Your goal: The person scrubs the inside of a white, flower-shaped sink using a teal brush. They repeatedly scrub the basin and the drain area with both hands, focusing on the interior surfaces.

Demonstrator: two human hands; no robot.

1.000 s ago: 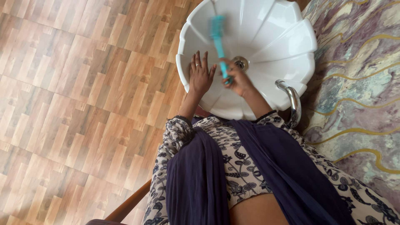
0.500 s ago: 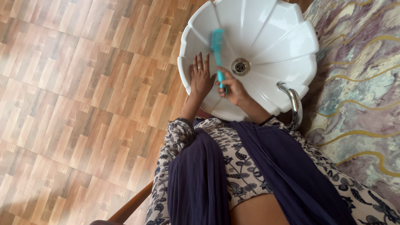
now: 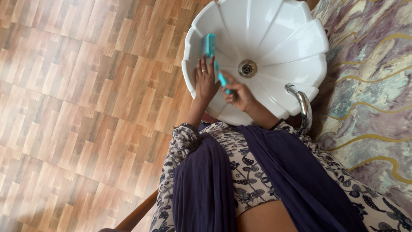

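The turquoise scrubbing brush (image 3: 211,51) is lying against the inner wall of the white fluted basin (image 3: 292,30), its bristled head up near the left rim and its handle running down towards the person. Half a second ago the head was working nearer the middle of the bowl, and a second ago it was higher up towards the far wall; it has been sweeping leftwards across the flutes, which suggests the scrubbing is moving round the bowl section by section and has now reached the left side.

The right hand (image 3: 240,95) is gripping the lower end of the handle, its fingers (image 3: 231,90) clamped round it. The left hand (image 3: 205,79) is resting flat on the near left rim of the basin, fingers together and only slightly spread, holding nothing but steadying against the porcelain; a ring is showing on one finger. It has stayed in nearly the same place throughout.

The drain (image 3: 247,68) is sitting in the middle of the bowl, just right of the brush handle. A curved chrome tap (image 3: 303,107) is arching over the right rim. Beyond it a marbled wall (image 3: 369,86) with gold veins is filling the right side, and wood-patterned flooring (image 3: 86,86) is spreading to the left.
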